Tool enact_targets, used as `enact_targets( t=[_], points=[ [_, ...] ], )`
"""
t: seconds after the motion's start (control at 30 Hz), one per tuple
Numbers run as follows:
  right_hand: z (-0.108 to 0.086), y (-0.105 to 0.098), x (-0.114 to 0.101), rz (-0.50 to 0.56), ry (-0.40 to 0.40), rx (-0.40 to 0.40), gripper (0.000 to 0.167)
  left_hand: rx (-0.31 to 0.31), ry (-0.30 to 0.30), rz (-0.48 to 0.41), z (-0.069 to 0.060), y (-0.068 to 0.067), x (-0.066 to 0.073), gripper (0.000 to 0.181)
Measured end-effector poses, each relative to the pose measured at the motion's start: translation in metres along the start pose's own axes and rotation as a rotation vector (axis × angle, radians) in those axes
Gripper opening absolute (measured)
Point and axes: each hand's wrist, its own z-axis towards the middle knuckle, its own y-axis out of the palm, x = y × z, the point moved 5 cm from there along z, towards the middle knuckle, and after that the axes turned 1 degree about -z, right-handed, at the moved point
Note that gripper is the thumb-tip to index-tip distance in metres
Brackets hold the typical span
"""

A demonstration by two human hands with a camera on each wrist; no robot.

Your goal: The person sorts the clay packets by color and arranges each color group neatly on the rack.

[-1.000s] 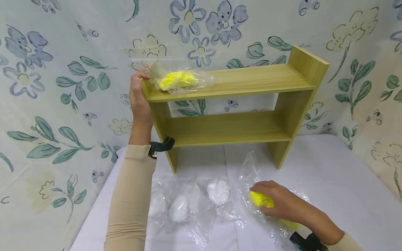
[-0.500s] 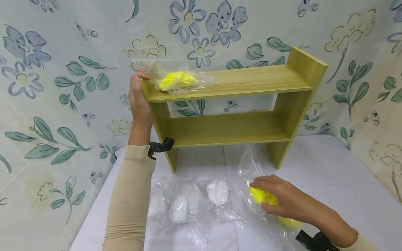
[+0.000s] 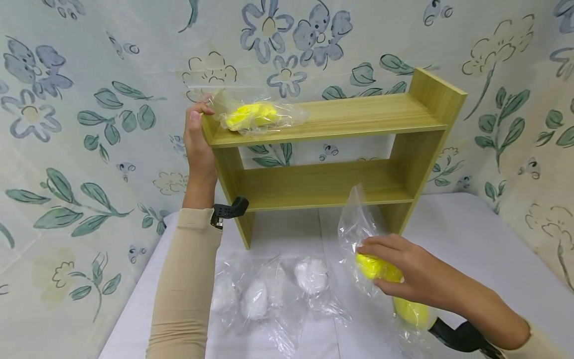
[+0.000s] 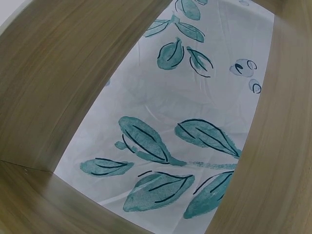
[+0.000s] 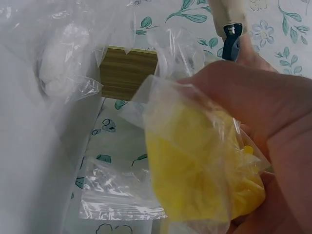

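Note:
My left hand (image 3: 200, 154) grips the upper left side panel of a two-tier wooden shelf (image 3: 332, 182). In the left wrist view only shelf boards (image 4: 53, 73) show; that hand is out of sight. My right hand (image 3: 417, 271) holds a clear plastic bag with a yellow lump (image 3: 376, 267) between thumb and fingers, over the table's right part. A second yellow portion (image 3: 412, 311) shows below the hand. In the right wrist view the bagged yellow lump (image 5: 190, 161) lies against my fingers, its zip strip (image 5: 122, 214) hanging loose. What the lump is cannot be told.
Another bagged yellow lump (image 3: 253, 114) lies on the top shelf's left end. Several white lumps in clear bags (image 3: 273, 289) lie on the white-covered table (image 3: 471, 239) in front of the shelf. A floral cloth (image 3: 112, 164) hangs behind.
My right hand has risen slightly and shifted right with the bag, whose clear end now reaches higher in front of the shelf. More of the lower yellow portion shows. The left hand stays put.

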Motion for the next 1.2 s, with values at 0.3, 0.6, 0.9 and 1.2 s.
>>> enact_targets(
  t=[0.3, 0.6, 0.9, 1.2],
  points=[
    [0.011, -0.03, -0.01, 0.009, -0.108, 0.087, 0.061, 0.003, 0.004, 0.016, -0.001, 0.0, 0.0, 0.025],
    [0.019, -0.048, -0.019, -0.023, -0.097, 0.112, 0.054, -0.004, 0.006, 0.005, 0.0, 0.0, 0.0, 0.024],
    [0.028, -0.077, -0.035, -0.074, -0.201, 0.264, 0.051, 0.004, 0.015, -0.016, 0.002, 0.002, 0.001, 0.024],
    [0.043, -0.11, -0.044, -0.114, -0.211, 0.315, 0.054, 0.006, 0.016, -0.002, 0.0, 0.001, 0.0, 0.025]
  ],
)
